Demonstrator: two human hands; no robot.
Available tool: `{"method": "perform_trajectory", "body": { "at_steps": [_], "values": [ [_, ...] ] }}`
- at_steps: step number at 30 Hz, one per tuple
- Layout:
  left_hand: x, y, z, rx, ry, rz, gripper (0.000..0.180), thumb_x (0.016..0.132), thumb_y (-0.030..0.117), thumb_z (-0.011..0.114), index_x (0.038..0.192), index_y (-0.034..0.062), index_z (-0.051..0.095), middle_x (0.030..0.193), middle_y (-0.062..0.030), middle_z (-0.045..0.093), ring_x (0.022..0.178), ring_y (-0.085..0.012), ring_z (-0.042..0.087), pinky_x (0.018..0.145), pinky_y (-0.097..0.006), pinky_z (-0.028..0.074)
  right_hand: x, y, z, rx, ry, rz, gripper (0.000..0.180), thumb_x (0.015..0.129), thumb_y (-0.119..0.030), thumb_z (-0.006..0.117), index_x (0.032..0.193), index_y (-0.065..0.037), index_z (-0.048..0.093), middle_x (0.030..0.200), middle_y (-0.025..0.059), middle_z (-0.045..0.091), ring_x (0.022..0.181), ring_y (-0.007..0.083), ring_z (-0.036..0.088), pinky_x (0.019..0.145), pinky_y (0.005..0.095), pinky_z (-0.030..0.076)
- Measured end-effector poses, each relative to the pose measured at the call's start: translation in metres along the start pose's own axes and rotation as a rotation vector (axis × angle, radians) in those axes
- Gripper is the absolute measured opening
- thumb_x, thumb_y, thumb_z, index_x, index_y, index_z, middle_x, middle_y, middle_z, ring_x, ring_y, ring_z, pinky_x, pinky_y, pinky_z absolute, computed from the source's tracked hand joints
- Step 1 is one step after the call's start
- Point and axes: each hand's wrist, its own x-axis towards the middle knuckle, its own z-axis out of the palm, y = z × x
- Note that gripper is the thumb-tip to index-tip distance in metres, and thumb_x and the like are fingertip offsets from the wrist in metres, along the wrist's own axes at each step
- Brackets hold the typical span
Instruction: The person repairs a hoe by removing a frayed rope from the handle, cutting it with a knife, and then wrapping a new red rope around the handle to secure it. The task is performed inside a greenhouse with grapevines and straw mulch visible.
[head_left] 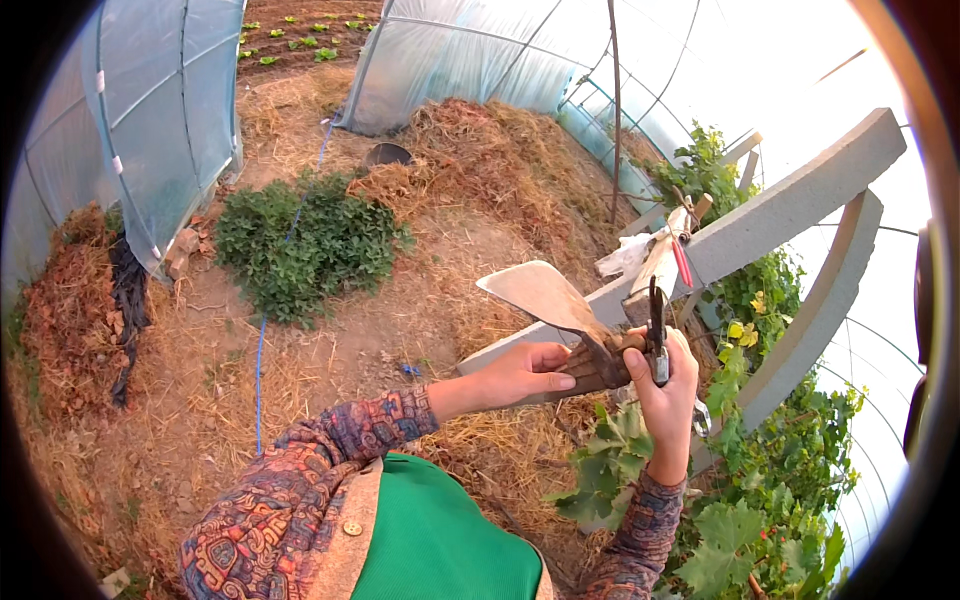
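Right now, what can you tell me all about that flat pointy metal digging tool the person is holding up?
The flat, broad metal hoe blade looks dull grey-brown and worn, wide at the top with a pointed corner, narrowing down to a dark rusty socket on a short brown wooden handle. It is held up in the air, tilted to the left, above straw-covered soil. The left hand grips the handle from the side, and the right hand meets it at the other end while also holding dark pruning shears upright beside it.

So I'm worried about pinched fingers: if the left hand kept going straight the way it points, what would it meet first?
Probably the right hand. The left hand points right along the hoe's wooden handle, which both hands grip. Depth is unclear, but little handle shows between them.
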Motion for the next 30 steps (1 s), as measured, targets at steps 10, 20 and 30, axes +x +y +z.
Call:
{"method": "perform_trajectory", "body": {
  "at_steps": [10, 20, 30],
  "values": [
    [-0.002, 0.010, 0.022, 0.134, 0.038, 0.153, 0.048, 0.097, 0.017, 0.067, 0.138, -0.0007, 0.049, 0.129, -0.0066, 0.061, 0.119, -0.0138, 0.057, 0.103, -0.033, 0.046, -0.003, -0.006, -0.002, -0.066, 0.005, -0.122, 0.032, 0.083, -0.025, 0.078, 0.084, 0.001, 0.058, 0.076, 0.0106, 0.052, 0.073, 0.0291, 0.049, 0.068, 0.0370, 0.040],
    [0.003, 0.032, 0.046, 0.026, 0.227, 0.203, 0.042, 0.090, 0.033, 0.076, 0.114, -0.0002, 0.065, 0.099, -0.0020, 0.068, 0.089, -0.0081, 0.060, 0.078, -0.026, 0.050, -0.001, -0.021, -0.001, -0.038, -0.026, -0.173, 0.033, 0.084, -0.028, 0.077, 0.086, 0.001, 0.060, 0.078, 0.0111, 0.056, 0.075, 0.0297, 0.052, 0.070, 0.0384, 0.041],
    [-0.005, 0.033, 0.043, 0.083, 0.234, 0.199, 0.039, 0.091, 0.030, 0.076, 0.113, 0.0007, 0.066, 0.099, -0.0020, 0.068, 0.089, -0.0089, 0.060, 0.078, -0.027, 0.049, 0.001, -0.028, 0.000, -0.002, -0.057, -0.166, 0.031, 0.085, -0.028, 0.076, 0.087, 0.000, 0.063, 0.078, 0.0109, 0.056, 0.074, 0.0295, 0.053, 0.069, 0.0379, 0.042]
  ]
}}
